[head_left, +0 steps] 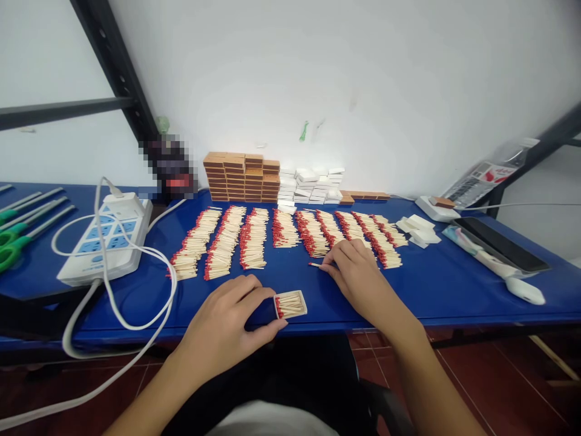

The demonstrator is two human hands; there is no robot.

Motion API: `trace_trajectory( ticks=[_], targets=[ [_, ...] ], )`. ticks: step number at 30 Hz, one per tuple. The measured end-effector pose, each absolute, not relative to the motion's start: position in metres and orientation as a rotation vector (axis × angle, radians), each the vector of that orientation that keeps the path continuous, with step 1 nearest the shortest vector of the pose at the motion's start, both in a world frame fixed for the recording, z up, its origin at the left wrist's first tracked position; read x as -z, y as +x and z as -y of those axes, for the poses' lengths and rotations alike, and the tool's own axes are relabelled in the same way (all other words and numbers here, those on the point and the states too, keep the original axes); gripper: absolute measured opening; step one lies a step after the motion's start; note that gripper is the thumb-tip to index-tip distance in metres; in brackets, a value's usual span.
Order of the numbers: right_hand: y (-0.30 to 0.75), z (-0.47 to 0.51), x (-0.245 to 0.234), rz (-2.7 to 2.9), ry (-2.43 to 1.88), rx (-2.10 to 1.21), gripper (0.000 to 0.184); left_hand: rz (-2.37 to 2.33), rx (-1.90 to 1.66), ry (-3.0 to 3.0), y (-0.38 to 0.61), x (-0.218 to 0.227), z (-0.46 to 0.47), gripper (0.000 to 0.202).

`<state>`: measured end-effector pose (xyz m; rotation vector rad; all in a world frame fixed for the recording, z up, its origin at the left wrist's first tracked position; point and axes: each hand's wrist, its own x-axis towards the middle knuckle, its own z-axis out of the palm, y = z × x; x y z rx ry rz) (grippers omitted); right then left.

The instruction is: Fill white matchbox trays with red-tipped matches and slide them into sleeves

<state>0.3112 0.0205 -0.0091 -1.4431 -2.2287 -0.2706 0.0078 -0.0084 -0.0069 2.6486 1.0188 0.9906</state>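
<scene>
Between the thumb and fingers of my left hand (233, 315) is a white matchbox tray (305, 303), held near the table's front edge. Red-headed matches (290, 304) lie inside it, their heads toward my left hand. My right hand (356, 272) is closed in a pinch on a single match (315, 264), its red head pointing left, just at the table surface. Beyond both hands, several slanted rows of matches (224, 239) stretch across the blue table. My right hand partly covers the front of the rows on the right.
Brown matchbox sleeves (242, 178) and white trays (313, 184) are stacked against the wall. A power strip (106, 242) with looping white cables and green-handled scissors (16, 251) lie left. Rightward are loose white trays (418, 230), a black phone-like slab (502, 244) and a plastic bottle (490, 172).
</scene>
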Motion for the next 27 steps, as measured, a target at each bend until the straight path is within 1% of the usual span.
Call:
trace_trajectory(
  ticks=[5,10,17,22,24,27],
  targets=[
    [0.296,0.0,-0.006,2.229,-1.346,0.207,0.013,-1.02,-0.964,2.657,0.008,0.008,0.008,0.025],
    [0.271,0.029,-0.023,2.368,-1.256,0.164,0.012,-1.034,-0.946,2.652,0.008,0.008,0.008,0.025],
    [0.256,0.037,-0.013,2.46,-1.275,0.284,0.009,-1.031,-0.926,2.637,0.009,0.006,0.008,0.024],
    [0.265,0.032,-0.02,2.436,-1.195,0.044,0.01,-1.025,-0.942,2.639,0.009,0.005,0.008,0.025],
    [0.276,0.022,-0.02,2.341,-1.215,0.076,0.011,-1.017,-0.954,2.644,0.009,0.006,0.008,0.026],
    [0.297,0.001,-0.01,2.211,-1.324,0.232,0.012,-1.019,-0.972,2.647,0.008,0.007,0.008,0.026]
  ],
)
